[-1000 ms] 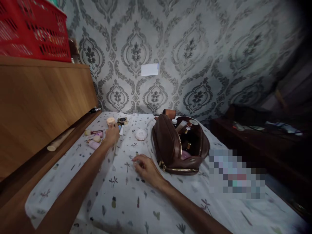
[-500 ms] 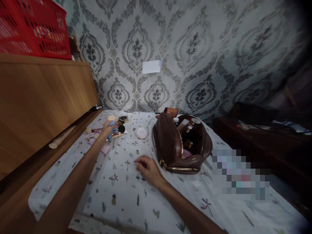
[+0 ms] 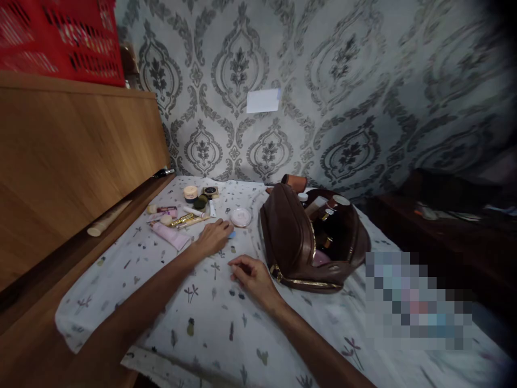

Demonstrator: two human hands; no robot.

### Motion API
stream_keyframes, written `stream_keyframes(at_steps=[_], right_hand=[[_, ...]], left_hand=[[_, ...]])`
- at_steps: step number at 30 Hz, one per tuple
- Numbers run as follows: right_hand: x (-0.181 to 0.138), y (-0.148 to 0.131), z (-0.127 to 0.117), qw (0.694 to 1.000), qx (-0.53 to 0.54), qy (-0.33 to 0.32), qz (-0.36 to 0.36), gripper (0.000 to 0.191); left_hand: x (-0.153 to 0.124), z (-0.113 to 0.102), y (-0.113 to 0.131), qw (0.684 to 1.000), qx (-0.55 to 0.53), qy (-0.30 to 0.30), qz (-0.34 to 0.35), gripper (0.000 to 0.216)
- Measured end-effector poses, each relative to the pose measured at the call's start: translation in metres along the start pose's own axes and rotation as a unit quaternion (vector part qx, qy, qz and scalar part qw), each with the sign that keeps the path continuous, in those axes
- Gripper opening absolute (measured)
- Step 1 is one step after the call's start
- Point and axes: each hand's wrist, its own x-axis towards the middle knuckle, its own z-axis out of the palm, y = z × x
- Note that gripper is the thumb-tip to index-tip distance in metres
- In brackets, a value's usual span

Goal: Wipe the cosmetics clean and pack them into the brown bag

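Note:
My left hand (image 3: 216, 237) is closed over a small blue object (image 3: 231, 235), low above the cloth and just left of a round clear-lidded compact (image 3: 241, 217). Most of the blue object is hidden under the fingers, so its kind cannot be made out. Loosely curled, my right hand (image 3: 252, 276) rests on the cloth with thumb and fingers apart and nothing in them. To its right stands a brown leather bag (image 3: 286, 229), unzipped, with bottles and other items inside. Behind my left hand lie a pink tube (image 3: 169, 235), a cream-lidded jar (image 3: 190, 193) and gold tubes (image 3: 182, 219).
A patterned white cloth (image 3: 210, 323) covers the surface. A wooden cabinet (image 3: 81, 145) with a red basket (image 3: 68, 43) on top borders the left. An orange-brown cylinder (image 3: 296, 182) lies behind the bag. A blurred-out patch (image 3: 416, 302) covers something at right.
My left hand has moved right and nearer with the blue object, away from the cosmetics, to beside the compact. My right hand stays by the bag. The view has shifted slightly.

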Motion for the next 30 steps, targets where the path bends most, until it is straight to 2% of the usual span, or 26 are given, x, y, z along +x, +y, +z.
stream_keyframes(at_steps=[3, 9, 12, 15, 18, 21, 24, 27, 30], right_hand=[[0.0, -0.002, -0.001, 1.0, 0.013, 0.002, 0.014, 0.029], [0.001, -0.001, -0.002, 0.999, 0.025, 0.005, 0.028, 0.031], [0.001, -0.002, -0.002, 0.999, 0.023, 0.005, 0.025, 0.031], [0.001, -0.005, -0.002, 0.999, 0.027, -0.001, 0.026, 0.031], [0.0, -0.007, -0.003, 0.999, 0.032, -0.007, 0.032, 0.031], [0.001, -0.005, -0.003, 0.999, 0.03, -0.008, 0.036, 0.033], [0.001, -0.003, -0.002, 0.999, 0.03, -0.012, 0.039, 0.035], [0.002, -0.002, -0.002, 0.999, 0.03, -0.014, 0.042, 0.034], [0.002, -0.001, -0.002, 0.999, 0.032, -0.013, 0.042, 0.033]], left_hand=[[-0.004, -0.006, -0.002, 0.998, 0.06, 0.016, -0.017, 0.024], [0.0, -0.006, -0.044, 0.974, 0.112, 0.056, -0.191, 0.035], [0.0, -0.002, -0.056, 0.962, 0.111, 0.057, -0.241, 0.036], [0.001, -0.002, -0.062, 0.96, 0.095, 0.053, -0.257, 0.035], [0.001, -0.012, -0.074, 0.961, 0.078, 0.056, -0.26, 0.032], [-0.002, -0.027, -0.1, 0.949, 0.08, 0.075, -0.294, 0.035], [-0.012, -0.036, -0.135, 0.92, 0.095, 0.101, -0.368, 0.035], [-0.022, -0.034, -0.162, 0.915, 0.091, 0.073, -0.387, 0.038], [-0.028, -0.028, -0.177, 0.929, 0.081, 0.038, -0.36, 0.037]])
